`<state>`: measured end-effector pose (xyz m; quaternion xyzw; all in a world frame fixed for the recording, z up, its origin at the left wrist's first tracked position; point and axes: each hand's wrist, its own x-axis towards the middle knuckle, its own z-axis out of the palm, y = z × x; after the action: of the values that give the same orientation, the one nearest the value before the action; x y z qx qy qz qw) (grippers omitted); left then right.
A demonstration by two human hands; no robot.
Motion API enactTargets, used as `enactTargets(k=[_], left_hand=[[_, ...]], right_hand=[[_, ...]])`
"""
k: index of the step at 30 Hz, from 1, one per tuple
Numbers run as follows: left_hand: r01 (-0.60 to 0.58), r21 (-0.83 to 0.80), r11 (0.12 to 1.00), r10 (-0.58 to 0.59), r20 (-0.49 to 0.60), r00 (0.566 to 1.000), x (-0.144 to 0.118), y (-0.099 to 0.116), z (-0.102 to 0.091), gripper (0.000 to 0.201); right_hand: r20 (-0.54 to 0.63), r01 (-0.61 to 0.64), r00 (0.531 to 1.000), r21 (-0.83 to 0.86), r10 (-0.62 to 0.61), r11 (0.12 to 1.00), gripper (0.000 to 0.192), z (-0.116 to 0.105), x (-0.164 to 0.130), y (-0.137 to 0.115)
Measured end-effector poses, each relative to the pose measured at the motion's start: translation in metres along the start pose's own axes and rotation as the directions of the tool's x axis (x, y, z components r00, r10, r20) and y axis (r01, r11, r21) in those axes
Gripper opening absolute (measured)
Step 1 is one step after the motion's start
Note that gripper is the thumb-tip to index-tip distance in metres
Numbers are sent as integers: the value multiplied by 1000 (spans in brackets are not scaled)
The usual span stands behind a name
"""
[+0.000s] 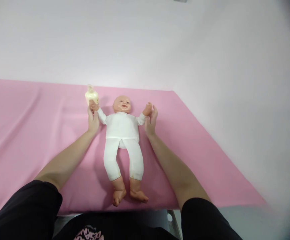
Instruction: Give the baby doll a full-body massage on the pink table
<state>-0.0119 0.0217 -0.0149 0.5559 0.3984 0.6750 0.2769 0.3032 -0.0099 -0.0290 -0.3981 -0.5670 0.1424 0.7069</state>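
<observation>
A baby doll (122, 126) with a soft white body lies on its back, its head away from me and its feet toward me. Its arms are spread and bent upward at both sides. My left hand (93, 120) grips the doll's hand and wrist on the left side, fingers partly hidden behind it. On the other side, my right hand (151, 121) has its thumb and fingers around the doll's other wrist. A bottle of pale yellow liquid (91, 95) stands just beyond my left hand, partly covered by the doll's hand.
A pink sheet (200, 166) covers the table, with creases at the left. White walls (134, 40) rise behind the table and along its right side. The table's front edge is close to my body.
</observation>
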Motion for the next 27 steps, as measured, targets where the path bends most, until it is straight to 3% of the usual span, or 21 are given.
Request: enactTargets(k=[2,4,6,8,14,17,20,22,24,27], left_hand=[[191,-114,975,-207,-145,968,7,-14,-4,60],[327,-205,922,-371,-232,899,14,-27,-8,54],[354,-243,903,-412,-260,874,18,-37,-10,50],[330,-249,911,-391,-258,884,19,-43,-10,49],[308,-200,930,-355,-278,892,19,-39,-7,47],[279,-117,953,-300,-249,921,15,-29,-7,50],[67,31,997,-63,-105,992,6,-15,-6,55],[-144,166,976,134,71,988,-1,-7,-4,56],[-335,287,898,255,281,925,-7,-2,-1,54],[-545,365,755,277,575,769,-12,4,4,45]], right_hand=[[-148,-127,979,96,140,987,65,-6,5,13],[-271,-308,899,165,343,937,63,-12,8,26],[-350,-428,804,220,481,876,62,-16,9,38],[-380,-459,764,249,522,853,64,-18,9,44],[-351,-435,801,216,485,874,68,-16,8,43],[-297,-335,883,141,362,932,66,-14,7,31],[-98,-70,993,5,70,998,59,-7,4,14],[98,101,991,-85,-92,991,53,-1,-1,2],[298,250,935,-172,-191,953,49,4,-6,-8],[531,414,815,-253,-232,874,52,9,-10,-19]])
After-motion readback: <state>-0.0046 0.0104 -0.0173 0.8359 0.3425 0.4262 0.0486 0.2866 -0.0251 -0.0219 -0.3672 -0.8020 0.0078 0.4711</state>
